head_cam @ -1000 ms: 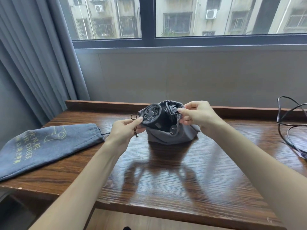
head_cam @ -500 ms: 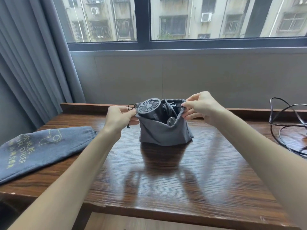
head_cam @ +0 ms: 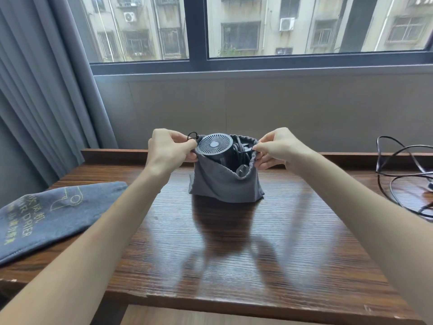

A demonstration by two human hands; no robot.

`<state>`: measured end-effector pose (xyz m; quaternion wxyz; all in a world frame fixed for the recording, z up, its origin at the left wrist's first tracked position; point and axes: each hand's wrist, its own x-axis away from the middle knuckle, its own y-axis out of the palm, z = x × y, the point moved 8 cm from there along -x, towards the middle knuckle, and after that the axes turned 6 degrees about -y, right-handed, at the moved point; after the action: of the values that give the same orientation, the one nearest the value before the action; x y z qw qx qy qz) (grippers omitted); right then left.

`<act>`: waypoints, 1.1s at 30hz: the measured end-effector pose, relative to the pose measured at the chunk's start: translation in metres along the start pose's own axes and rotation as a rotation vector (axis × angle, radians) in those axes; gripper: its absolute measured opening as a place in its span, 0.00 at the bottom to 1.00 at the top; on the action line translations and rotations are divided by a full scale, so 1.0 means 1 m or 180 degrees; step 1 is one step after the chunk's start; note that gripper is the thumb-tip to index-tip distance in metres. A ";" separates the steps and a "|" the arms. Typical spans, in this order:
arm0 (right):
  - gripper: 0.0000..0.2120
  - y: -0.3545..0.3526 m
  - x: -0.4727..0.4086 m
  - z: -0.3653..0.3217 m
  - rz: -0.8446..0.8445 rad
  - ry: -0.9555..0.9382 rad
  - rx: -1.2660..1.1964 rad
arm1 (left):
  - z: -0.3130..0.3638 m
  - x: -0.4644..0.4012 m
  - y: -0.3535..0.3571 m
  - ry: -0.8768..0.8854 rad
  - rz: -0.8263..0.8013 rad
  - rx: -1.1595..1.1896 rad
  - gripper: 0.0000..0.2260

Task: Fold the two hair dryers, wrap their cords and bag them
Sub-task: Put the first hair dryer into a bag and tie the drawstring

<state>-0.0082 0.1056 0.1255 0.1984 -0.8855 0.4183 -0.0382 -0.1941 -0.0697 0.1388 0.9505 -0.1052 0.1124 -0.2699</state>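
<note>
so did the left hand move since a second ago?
Yes. The left hand rose from beside the grey drawstring bag's lower left to its top rim, where it pinches the drawstring.

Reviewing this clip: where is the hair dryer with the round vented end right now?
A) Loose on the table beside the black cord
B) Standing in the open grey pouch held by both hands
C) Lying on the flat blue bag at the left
B: the hair dryer sticks out of the grey pouch, whose rim the left hand and right hand pinch.
</note>
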 end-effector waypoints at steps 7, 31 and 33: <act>0.05 -0.011 0.000 -0.003 -0.0033 -0.0035 -0.0083 | 0.012 -0.008 -0.005 0.0072 -0.0058 0.0245 0.05; 0.03 -0.038 -0.015 -0.034 0.0203 -0.0104 -0.0535 | 0.040 -0.020 -0.009 -0.0078 -0.0209 0.0719 0.10; 0.04 -0.041 -0.018 -0.037 0.0167 -0.0100 -0.0550 | 0.045 -0.020 -0.008 -0.0040 -0.0215 0.0715 0.09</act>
<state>0.0013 0.1305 0.1769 0.1287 -0.8886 0.4400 0.0172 -0.2024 -0.0596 0.1874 0.9474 -0.0034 0.0719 -0.3119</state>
